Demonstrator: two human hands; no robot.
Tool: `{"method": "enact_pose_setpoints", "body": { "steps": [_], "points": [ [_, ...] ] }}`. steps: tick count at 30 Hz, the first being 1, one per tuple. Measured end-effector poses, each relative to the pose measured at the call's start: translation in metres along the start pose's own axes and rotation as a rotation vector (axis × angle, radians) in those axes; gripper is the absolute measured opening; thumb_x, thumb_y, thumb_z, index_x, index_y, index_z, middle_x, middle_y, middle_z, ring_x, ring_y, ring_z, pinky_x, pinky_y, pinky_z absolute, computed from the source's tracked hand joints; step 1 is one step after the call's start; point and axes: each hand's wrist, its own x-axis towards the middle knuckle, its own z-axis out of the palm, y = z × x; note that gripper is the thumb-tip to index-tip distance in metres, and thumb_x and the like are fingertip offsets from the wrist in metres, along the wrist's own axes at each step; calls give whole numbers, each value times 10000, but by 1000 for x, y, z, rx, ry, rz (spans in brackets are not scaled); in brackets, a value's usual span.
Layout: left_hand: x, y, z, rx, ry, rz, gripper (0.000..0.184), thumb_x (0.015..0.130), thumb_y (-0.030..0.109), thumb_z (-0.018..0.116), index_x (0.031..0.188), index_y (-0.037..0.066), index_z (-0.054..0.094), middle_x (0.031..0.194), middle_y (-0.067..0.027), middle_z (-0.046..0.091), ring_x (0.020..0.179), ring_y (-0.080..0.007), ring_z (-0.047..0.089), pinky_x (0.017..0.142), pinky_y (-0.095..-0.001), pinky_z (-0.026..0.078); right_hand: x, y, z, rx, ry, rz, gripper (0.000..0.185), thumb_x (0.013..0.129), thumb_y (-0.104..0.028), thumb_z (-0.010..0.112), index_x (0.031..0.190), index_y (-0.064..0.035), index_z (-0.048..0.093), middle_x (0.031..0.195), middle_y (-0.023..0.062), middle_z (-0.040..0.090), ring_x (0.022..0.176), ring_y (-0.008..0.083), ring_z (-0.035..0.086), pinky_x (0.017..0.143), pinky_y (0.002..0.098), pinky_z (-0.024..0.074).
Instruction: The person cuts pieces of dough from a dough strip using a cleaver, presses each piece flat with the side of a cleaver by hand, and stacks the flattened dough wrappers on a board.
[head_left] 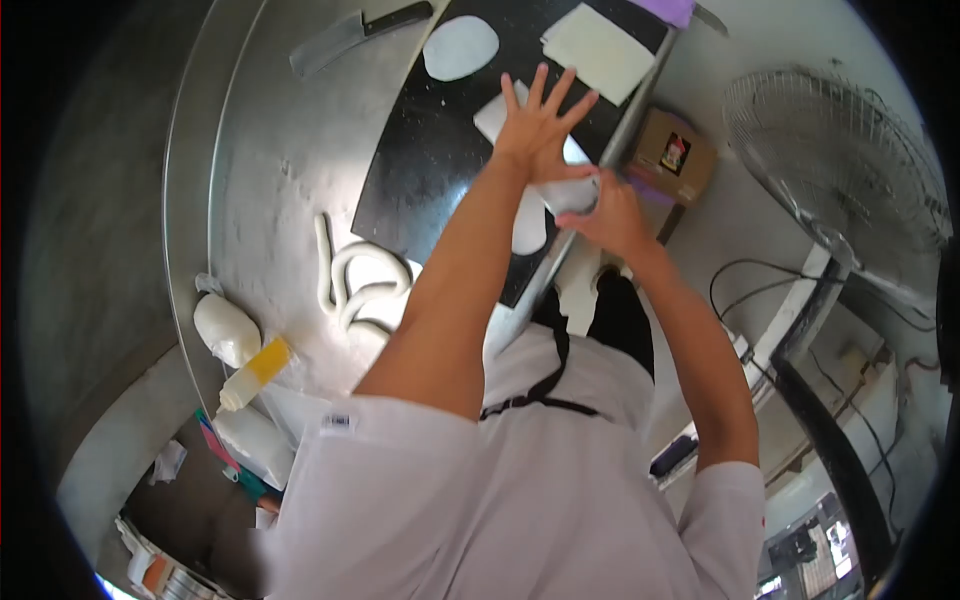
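Observation:
My left hand (538, 130) lies with its fingers spread over a white flat dough strip (490, 118) on the black board (410, 170). Its thumb reaches toward my right hand (612, 215), which is closed on the end of a white dough sheet (568, 194) at the board's near edge. My left hand hides part of the dough, so I cannot tell whether the strip and this sheet are one piece. Close by lies a rounded dough piece (530, 225). Farther back on the board are an oval dough piece (461, 48) and a stack of pale rectangular sheets (600, 52).
A cleaver (345, 40) rests on the metal table (290, 150). Long dough ropes (365, 280) are coiled left of the board. Near the table's rim are a bottle of yellow liquid (255, 373) and a filled white bag (227, 328). A fan (840, 160) and a cardboard box (672, 155) stand right.

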Motion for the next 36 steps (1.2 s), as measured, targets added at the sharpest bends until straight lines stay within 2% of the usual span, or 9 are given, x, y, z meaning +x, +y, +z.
{"method": "enact_pose_setpoints", "body": {
  "steps": [8, 11, 20, 23, 26, 29, 32, 34, 36],
  "points": [
    [-58, 35, -6, -167, -301, 132, 1107, 643, 850, 642, 1560, 278, 403, 1691, -120, 182, 1545, -464, 103, 1062, -853, 53, -84, -6, 21, 75, -49, 62, 816, 588, -432, 943, 1137, 34, 559, 974, 274, 716, 942, 480, 694, 822, 509, 571],
    [-31, 17, 5, -95, 33, -36, 1102, 674, 828, 629, 1578, 256, 363, 1684, -137, 195, 1522, -469, 169, 1052, -852, 85, -14, 17, -1, -25, -190, 11, 849, 619, -441, 941, 1229, -4, 544, 991, 269, 708, 954, 412, 715, 803, 479, 567],
    [-66, 37, 0, -172, -269, 142, 1113, 650, 825, 674, 1583, 312, 350, 1701, -166, 105, 1535, -501, 79, 1082, -827, 88, -79, 15, 36, 44, -47, -19, 798, 620, -467, 928, 1186, -36, 567, 999, 254, 714, 956, 455, 700, 851, 505, 559],
    [-44, 29, 0, -41, -13, -94, 1130, 647, 809, 684, 1585, 281, 341, 1686, -199, 132, 1523, -491, 137, 1087, -811, 115, -32, 8, -16, -139, -289, 20, 792, 629, -530, 910, 1137, -44, 546, 908, 228, 698, 965, 432, 694, 788, 495, 552],
    [-26, 8, -1, -11, 107, -252, 1145, 647, 801, 693, 1586, 247, 344, 1682, -213, 132, 1528, -476, 138, 1113, -783, 113, 6, 4, -31, -246, -254, -220, 790, 632, -533, 909, 1111, -28, 536, 894, 258, 690, 959, 435, 696, 767, 495, 550],
    [-41, 7, -1, -28, 35, -144, 1158, 646, 799, 699, 1590, 233, 340, 1686, -213, 119, 1538, -469, 107, 1125, -773, 101, -7, -9, -14, -80, -295, -62, 794, 622, -503, 926, 1097, 17, 561, 967, 301, 676, 959, 465, 683, 828, 514, 535],
    [-74, 42, 4, -95, -143, -47, 1152, 668, 862, 616, 1601, 254, 321, 1691, -202, 114, 1538, -501, 53, 1104, -808, 47, -59, 21, 6, -15, -256, -154, 843, 610, -519, 930, 1132, 27, 555, 988, 319, 661, 960, 469, 681, 838, 516, 534],
    [-62, 39, 13, -101, -29, -80, 1162, 653, 879, 608, 1595, 255, 335, 1687, -207, 127, 1530, -506, 89, 1064, -838, 64, -46, 34, -3, -98, -154, -235, 881, 604, -570, 916, 1141, 19, 542, 926, 308, 662, 926, 477, 682, 815, 514, 540],
    [-44, 28, 14, -79, 90, -180, 1166, 656, 892, 592, 1597, 256, 329, 1681, -212, 143, 1522, -508, 126, 1048, -852, 44, -3, 17, -38, -253, -400, -139, 850, 628, -568, 893, 1148, 13, 554, 1016, 282, 693, 1001, 459, 684, 828, 516, 552]
  ]
}}
